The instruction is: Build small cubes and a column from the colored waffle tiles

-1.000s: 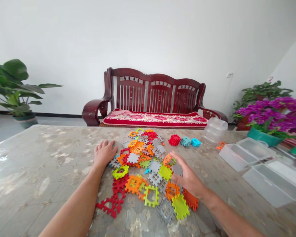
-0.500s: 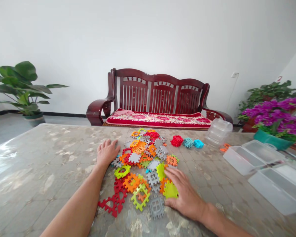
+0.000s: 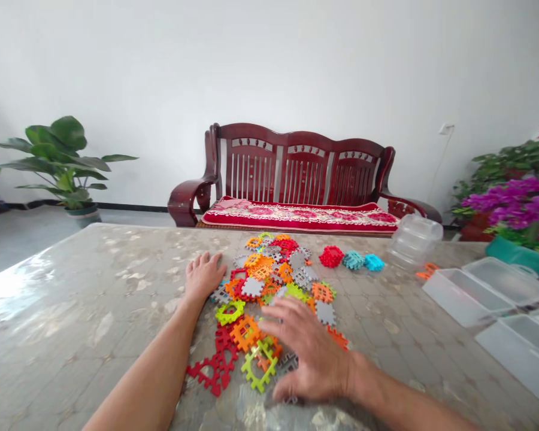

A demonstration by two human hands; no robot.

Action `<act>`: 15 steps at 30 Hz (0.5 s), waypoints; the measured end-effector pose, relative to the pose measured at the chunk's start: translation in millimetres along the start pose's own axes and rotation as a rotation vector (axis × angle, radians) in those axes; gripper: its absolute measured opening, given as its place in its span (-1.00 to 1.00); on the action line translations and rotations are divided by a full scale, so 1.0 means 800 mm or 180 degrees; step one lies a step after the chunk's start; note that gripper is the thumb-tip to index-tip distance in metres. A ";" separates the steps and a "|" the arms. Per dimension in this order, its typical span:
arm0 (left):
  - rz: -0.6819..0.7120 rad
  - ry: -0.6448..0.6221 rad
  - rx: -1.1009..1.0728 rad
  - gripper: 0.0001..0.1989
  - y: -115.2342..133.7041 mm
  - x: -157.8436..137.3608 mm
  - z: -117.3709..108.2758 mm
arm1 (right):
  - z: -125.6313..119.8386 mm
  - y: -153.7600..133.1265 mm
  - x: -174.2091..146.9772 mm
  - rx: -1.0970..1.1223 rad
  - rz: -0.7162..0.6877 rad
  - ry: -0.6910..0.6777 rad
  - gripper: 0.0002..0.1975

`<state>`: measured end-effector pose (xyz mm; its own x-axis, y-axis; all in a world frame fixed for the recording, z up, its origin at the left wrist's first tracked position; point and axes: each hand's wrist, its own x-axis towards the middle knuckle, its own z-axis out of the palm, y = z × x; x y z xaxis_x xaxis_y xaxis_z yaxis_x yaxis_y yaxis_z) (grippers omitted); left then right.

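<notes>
My left hand lies palm down on the grey-brown patterned tabletop, fingers a little apart and grasping nothing, just beside the left edge of a loose heap of notched plastic pieces in red, orange, lime green and grey. My right hand is over the near right part of that heap, its fingers spread and thumb held wide, with nothing seen clasped between them; I cannot tell whether my palm touches the pieces under it. Left of my thumb is a lime-green square plastic frame with notched edges, and beyond that an orange windowed plastic square. A flat grey notched plastic square lies right of my fingers. Farther back, a red plastic cluster sits apart from the heap.
</notes>
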<state>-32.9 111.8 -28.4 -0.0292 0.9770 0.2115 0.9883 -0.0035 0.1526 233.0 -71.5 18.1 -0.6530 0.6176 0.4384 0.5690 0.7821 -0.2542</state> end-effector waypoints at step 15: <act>-0.0024 -0.0136 -0.0008 -0.46 0.001 0.001 -0.005 | 0.014 0.042 0.059 -0.0481 0.0872 0.0566 -0.74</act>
<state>-33.0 111.7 -24.2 -0.0300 0.9852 0.1690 0.9877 0.0033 0.1565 215.5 -15.3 20.3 -0.3764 0.7680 0.5181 0.7871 0.5601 -0.2584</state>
